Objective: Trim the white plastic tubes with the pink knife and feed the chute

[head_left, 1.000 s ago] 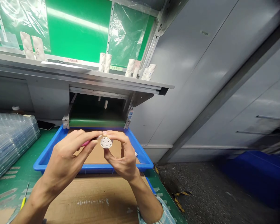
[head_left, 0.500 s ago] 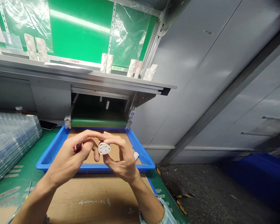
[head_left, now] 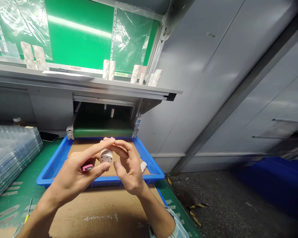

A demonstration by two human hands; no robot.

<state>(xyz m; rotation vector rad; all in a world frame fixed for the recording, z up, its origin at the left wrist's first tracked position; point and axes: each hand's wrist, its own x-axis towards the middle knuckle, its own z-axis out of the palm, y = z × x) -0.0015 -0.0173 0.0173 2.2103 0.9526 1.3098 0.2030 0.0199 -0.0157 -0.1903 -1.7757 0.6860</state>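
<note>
At left, the left grip (head_left: pixel 74 168) has a pink tool (head_left: pixel 86 168) tucked inside it, while its thumb and forefinger grasp the white piece (head_left: pixel 106 156), holed end facing the wearer, above the blue tray (head_left: pixel 48 165); a light, steady pinch with the tool angled away should best spare the surface. To its right, the right grip (head_left: pixel 129 163) is loose, thumb clear of the piece and fingers arched over its top, their contact unclear; any turning would go best with gentle fingertip pressure and the left thumb supporting underneath.
</note>
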